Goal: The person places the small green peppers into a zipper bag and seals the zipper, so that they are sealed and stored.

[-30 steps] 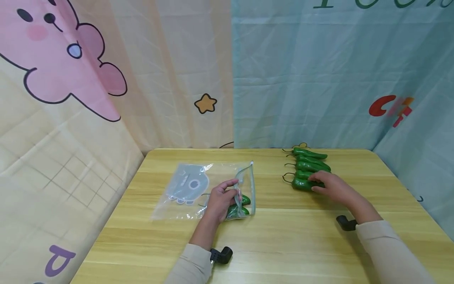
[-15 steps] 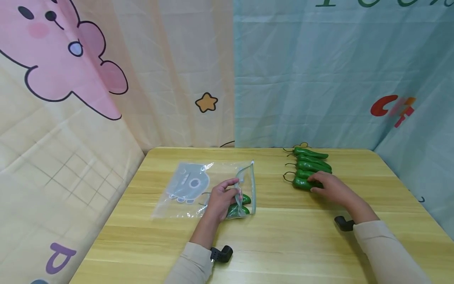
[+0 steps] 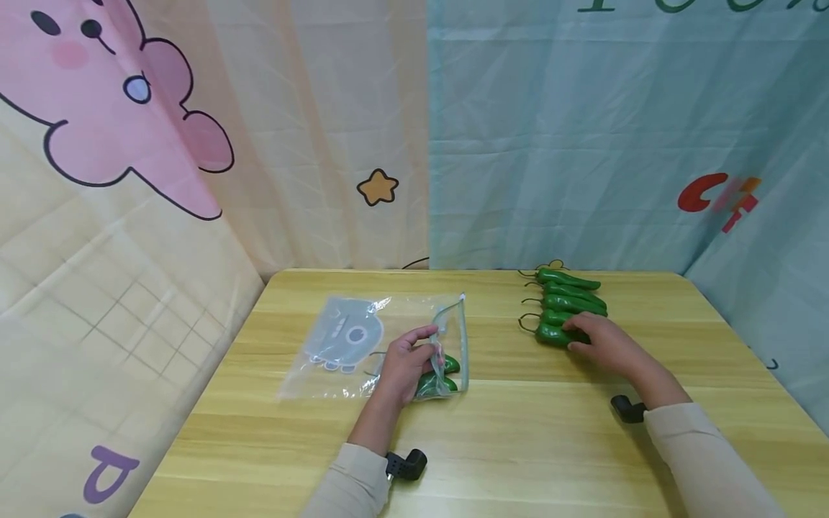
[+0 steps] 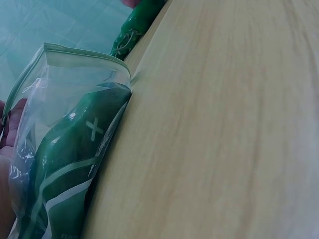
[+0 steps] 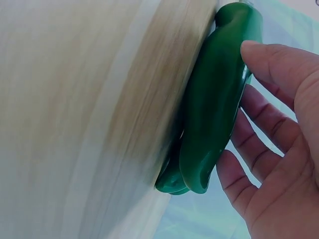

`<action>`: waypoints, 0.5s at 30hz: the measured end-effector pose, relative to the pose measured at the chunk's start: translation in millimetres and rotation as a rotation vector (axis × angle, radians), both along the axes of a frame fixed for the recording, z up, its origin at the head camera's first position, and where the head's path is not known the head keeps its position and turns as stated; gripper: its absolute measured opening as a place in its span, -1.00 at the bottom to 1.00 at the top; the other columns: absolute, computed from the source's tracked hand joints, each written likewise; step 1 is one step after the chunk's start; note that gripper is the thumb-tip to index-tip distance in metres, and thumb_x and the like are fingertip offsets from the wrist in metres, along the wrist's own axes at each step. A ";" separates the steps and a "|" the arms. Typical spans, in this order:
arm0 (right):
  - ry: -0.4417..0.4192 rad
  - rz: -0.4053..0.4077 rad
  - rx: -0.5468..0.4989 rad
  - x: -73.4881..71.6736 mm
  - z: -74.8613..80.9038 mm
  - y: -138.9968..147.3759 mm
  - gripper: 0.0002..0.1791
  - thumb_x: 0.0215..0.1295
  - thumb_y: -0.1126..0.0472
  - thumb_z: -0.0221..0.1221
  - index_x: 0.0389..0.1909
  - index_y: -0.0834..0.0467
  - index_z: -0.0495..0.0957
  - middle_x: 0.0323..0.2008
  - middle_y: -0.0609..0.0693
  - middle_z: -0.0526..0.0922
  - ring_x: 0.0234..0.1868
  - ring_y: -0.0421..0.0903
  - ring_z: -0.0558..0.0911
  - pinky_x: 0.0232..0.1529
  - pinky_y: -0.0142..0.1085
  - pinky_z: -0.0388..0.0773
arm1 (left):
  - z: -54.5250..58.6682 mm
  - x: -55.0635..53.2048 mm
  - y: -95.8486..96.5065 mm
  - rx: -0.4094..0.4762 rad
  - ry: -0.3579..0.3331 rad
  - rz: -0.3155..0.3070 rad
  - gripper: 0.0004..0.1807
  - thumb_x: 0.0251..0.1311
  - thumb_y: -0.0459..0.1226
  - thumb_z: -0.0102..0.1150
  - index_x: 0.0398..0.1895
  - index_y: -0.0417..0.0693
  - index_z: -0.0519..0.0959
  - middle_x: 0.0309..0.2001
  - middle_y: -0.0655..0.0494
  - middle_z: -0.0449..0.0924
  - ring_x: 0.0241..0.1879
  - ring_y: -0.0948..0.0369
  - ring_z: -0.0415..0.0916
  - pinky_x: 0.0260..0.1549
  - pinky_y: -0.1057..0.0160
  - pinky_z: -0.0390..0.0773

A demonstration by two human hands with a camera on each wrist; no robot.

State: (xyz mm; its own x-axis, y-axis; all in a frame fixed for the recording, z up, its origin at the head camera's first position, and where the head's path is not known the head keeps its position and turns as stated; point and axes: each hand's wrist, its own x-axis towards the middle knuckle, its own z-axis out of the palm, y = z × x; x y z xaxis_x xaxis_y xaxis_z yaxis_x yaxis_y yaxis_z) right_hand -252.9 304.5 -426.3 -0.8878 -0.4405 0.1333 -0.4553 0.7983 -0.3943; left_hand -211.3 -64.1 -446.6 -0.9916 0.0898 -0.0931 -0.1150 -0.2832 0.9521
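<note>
Head view — left grip [image 3: 403, 365] pinches the clear bag [image 3: 401, 316]; right grip [image 3: 607, 344] pinches the nearest green pepper [image 3: 550, 334].

Bag [image 3: 382, 338]: clear plastic, shiny, crinkled. Peppers [image 3: 562, 303]: smooth, glossy. Bench [image 3: 518, 446]: wood-grained, smooth, soft sheen. Backdrop [image 3: 518, 144]: creased cloth. Sleeves [image 3: 699, 446]: matt cloth.

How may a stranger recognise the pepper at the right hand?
On the wooden table, right of the clear bag, green peppers lie in a row. Its front pepper, at the right hand, is the row's closest to the viewer.
</note>
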 end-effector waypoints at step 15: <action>0.051 0.019 0.022 -0.7 -6.0 -1.0 -0.69 0.20 0.41 0.32 -0.04 0.34 0.55 -0.06 0.27 0.59 0.04 0.30 0.53 0.06 0.21 0.47 | -0.6 1.3 0.6 0.023 -0.002 0.006 -0.50 0.21 -0.54 0.06 0.26 -0.39 0.45 0.02 -0.50 0.45 -0.48 0.22 0.58 -0.38 0.31 0.67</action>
State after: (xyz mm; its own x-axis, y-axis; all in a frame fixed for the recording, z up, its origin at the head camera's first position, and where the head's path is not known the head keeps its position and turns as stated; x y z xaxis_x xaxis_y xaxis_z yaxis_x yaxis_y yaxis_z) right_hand -253.6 303.5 -432.3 -0.8713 -0.4610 0.1684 -0.4900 0.7975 -0.3521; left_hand -210.0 -63.6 -447.3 -0.9920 0.0857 -0.0931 -0.1151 -0.3058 0.9451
